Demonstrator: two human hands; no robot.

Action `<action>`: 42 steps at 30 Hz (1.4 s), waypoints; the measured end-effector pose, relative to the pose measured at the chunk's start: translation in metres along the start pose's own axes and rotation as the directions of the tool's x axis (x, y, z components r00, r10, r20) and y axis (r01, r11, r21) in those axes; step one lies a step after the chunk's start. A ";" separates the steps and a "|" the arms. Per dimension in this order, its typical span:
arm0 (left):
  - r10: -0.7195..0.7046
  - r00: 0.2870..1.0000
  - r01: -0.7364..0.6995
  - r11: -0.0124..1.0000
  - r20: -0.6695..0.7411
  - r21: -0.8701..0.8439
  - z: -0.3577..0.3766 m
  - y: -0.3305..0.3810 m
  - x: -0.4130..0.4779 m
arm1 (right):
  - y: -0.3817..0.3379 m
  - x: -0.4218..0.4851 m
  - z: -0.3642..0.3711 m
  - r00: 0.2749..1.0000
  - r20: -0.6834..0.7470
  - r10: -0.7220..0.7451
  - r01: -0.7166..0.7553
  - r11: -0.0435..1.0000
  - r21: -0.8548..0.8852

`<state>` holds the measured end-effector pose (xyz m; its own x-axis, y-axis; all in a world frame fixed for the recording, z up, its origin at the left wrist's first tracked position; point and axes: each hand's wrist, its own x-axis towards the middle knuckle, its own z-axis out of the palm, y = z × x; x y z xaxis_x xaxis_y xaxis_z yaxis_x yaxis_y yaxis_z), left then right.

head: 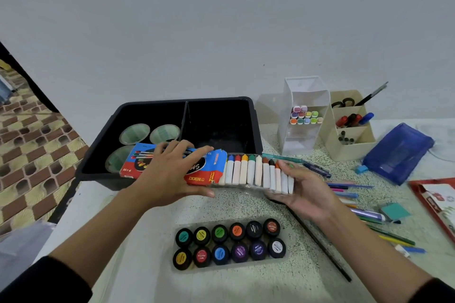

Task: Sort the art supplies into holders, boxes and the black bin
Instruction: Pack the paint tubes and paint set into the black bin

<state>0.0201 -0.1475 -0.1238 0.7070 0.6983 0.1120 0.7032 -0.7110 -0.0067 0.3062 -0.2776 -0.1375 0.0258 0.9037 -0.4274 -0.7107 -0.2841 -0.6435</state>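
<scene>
- 3 green-lined rolls are seen in the left compartment of the black bin (96, 177).
- The paint box (206, 170), printed "NIKKI", "Water Colour" and "F-120", is clasped above the bin's near rim by the left hand (170, 174), fingers spread on top and thumb beneath, seemingly to steady the sleeve.
- 12 poster pots (231, 243), lids marked "POSTER", are kept together in a tray nearer the person.
- The tube tray (256, 172), protruding from the sleeve's right end, is pinched by the right hand (307, 194), with the thumb over the tubes.

One wide-angle view from the person's head looks forward and down over the table (234, 206) toward the white wall (221, 19) behind. It is close: both forearms enter from the bottom corners, left hand (170, 174) and right hand (307, 194) holding a paint box (209, 172) mid-frame; floor (32, 142) shows at the left edge.
</scene>
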 end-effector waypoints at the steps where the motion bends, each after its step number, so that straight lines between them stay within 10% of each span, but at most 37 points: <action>1: -0.008 1.000 0.008 0.997 -0.001 -0.072 -0.002 0.001 -0.001 | -0.002 -0.002 0.001 1.000 0.009 -0.008 0.009 1.000 -0.005; 20: 0.072 0.997 -0.058 0.917 0.020 -0.394 -0.019 0.010 -0.010 | -0.003 -0.013 0.016 0.999 -0.008 -0.052 0.051 0.996 -0.079; 42: 0.082 0.996 -0.093 0.926 -0.046 -0.365 -0.023 0.010 -0.014 | -0.003 -0.029 0.035 0.999 0.011 -0.032 0.031 0.995 0.092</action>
<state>0.0160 -0.1663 -0.1028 0.7580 0.6333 0.1563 0.5585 -0.7539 0.3461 0.2833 -0.2921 -0.1011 0.0409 0.9159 -0.3993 -0.7713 -0.2251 -0.5954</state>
